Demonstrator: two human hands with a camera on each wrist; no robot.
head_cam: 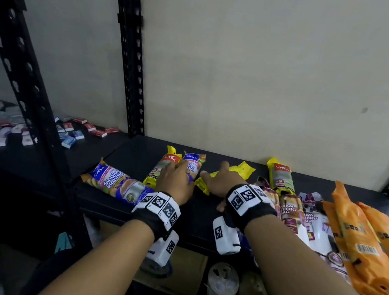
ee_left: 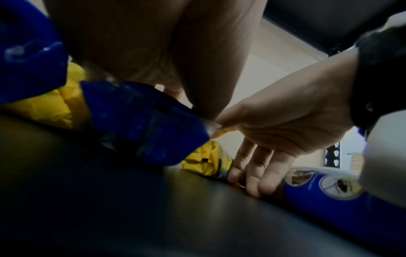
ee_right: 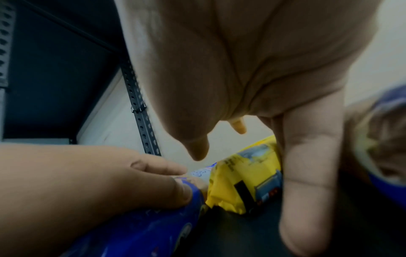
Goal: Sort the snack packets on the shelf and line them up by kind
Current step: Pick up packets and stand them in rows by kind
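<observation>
Head view shows the left hand (head_cam: 176, 179) pinching a shiny blue plastic packet (head_cam: 192, 165) while the spread right hand (head_cam: 221, 182) presses a crinkly yellow plastic packet (head_cam: 232, 173), which might slip off the black shelf (head_cam: 141, 154).

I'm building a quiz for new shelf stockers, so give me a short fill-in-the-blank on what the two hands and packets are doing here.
1. The left hand grips a ____ packet marked Singlet Handle.
2. The right hand rests with spread fingers on a ____ packet.
3. The packets lying at the far right of the shelf are ____.
4. A second blue packet lies to the ____ of the left hand.

Missing words: blue; yellow; orange; left
</observation>
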